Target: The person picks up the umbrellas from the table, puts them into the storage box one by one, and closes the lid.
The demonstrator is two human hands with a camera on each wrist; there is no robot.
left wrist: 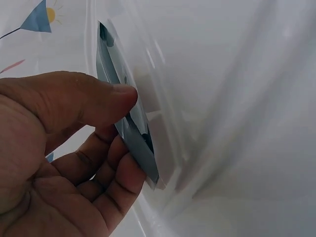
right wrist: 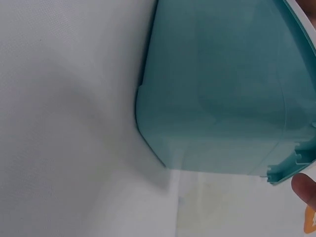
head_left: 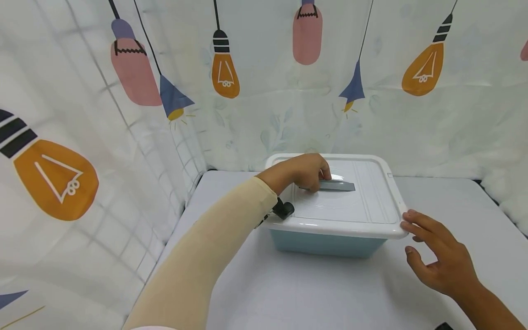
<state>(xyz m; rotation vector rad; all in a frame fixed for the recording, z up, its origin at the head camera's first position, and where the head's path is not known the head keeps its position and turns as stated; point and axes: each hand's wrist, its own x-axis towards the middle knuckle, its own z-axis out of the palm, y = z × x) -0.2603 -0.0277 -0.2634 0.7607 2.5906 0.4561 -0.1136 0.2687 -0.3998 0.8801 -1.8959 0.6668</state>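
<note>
A storage box (head_left: 326,245) of pale teal plastic stands on the table, its white lid (head_left: 371,197) on top. My left hand (head_left: 305,172) pinches the grey-blue handle (head_left: 338,185) at the lid's middle. In the left wrist view, the thumb lies on one side of the handle (left wrist: 140,153) and curled fingers on the other. My right hand (head_left: 443,254) touches the lid's front right corner with extended fingertips, thumb apart. The right wrist view shows the box's teal wall (right wrist: 222,89) from close by, with a thumb tip (right wrist: 303,187) near the rim.
A white cloth covers the table (head_left: 305,293). Behind it and to the left hangs a white curtain (head_left: 255,123) printed with lamps and bulbs, over a wire grid on the left. A small black wrist device (head_left: 283,209) sits by the left forearm.
</note>
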